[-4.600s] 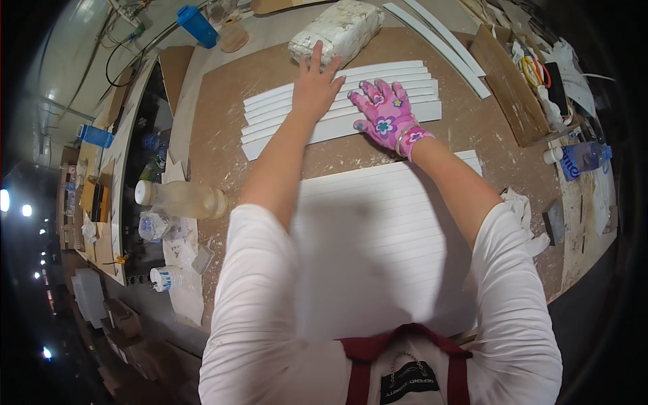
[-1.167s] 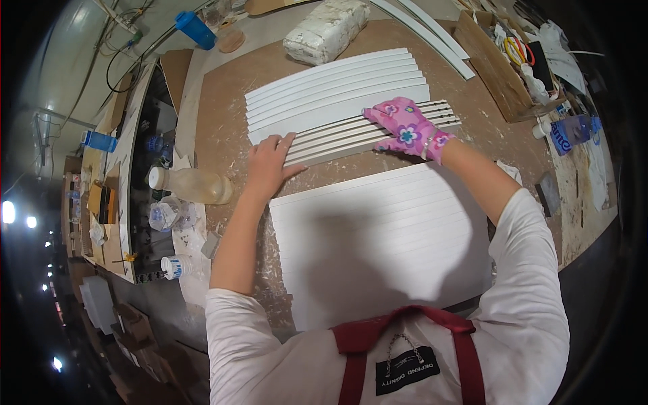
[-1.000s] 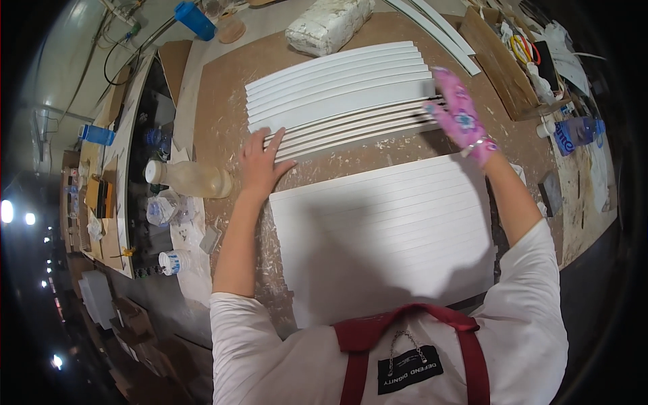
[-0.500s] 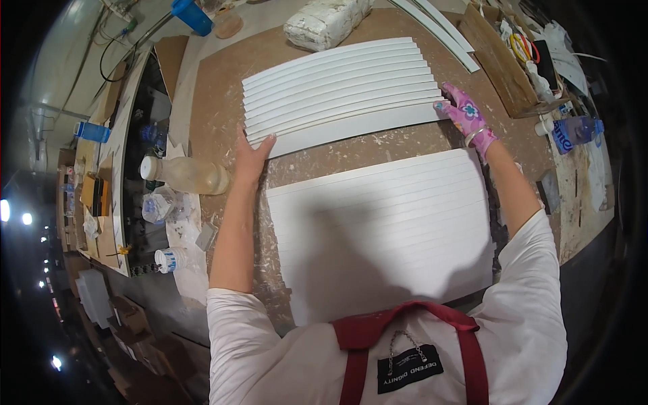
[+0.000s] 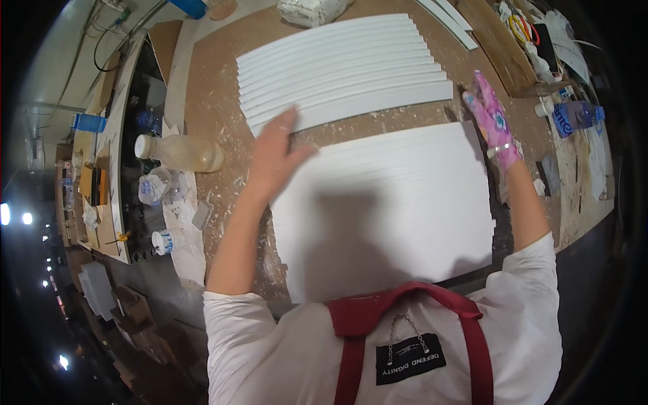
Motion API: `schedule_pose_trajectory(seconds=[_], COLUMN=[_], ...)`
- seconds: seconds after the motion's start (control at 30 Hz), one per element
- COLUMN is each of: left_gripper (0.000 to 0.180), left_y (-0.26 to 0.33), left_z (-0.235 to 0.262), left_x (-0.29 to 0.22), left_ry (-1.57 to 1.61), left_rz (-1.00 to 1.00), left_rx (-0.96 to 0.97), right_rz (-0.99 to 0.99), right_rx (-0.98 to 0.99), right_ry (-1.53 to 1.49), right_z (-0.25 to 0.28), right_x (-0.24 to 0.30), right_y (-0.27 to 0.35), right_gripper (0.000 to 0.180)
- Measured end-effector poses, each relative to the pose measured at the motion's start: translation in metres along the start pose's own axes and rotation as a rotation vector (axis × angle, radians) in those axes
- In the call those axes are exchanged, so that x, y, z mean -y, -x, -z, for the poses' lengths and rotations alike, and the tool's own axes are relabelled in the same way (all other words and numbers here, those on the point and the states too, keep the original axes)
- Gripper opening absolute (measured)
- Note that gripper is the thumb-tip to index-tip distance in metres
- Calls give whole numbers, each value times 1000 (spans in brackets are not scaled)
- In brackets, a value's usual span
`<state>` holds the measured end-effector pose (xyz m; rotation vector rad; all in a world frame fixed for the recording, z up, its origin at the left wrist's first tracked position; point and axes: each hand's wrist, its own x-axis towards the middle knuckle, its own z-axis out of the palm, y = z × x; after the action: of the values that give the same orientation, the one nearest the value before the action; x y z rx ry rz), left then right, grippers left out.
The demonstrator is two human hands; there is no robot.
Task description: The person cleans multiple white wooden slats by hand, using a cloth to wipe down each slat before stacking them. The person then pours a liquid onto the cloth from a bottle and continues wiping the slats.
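Left hand (image 5: 275,152) and right hand (image 5: 493,121) stand apart, unclenched.

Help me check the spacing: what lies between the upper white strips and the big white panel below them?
In the head view, brown board scuffed with white; the left hand reaches across its left part.

Ahead of you, long white strips (image 5: 341,71) lie side by side in stepped, overlapping rows, their ends staggered. Nearer you, just apart from them, a broad white panel (image 5: 422,219) lies flat, faintly lined.
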<state>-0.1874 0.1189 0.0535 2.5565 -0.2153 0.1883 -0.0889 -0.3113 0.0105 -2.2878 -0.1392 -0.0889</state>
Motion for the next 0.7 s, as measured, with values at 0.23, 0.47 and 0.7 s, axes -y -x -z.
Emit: schedule_pose_trajectory(seconds=[0.23, 0.47, 0.7], left_gripper=[74, 77, 74], left_y=[-1, 2, 4], left_z=[-15, -17, -7], left_x=[3, -1, -35], left_ry=[-78, -182, -389], left_rz=[-45, -250, -352], left_rx=[557, 421, 331], right_rz=[221, 417, 254], right_rx=[125, 126, 679], right_ry=[623, 752, 204], right_z=[-11, -13, -19], right_x=[29, 47, 95], right_y=[78, 77, -7], right_gripper=[81, 62, 56])
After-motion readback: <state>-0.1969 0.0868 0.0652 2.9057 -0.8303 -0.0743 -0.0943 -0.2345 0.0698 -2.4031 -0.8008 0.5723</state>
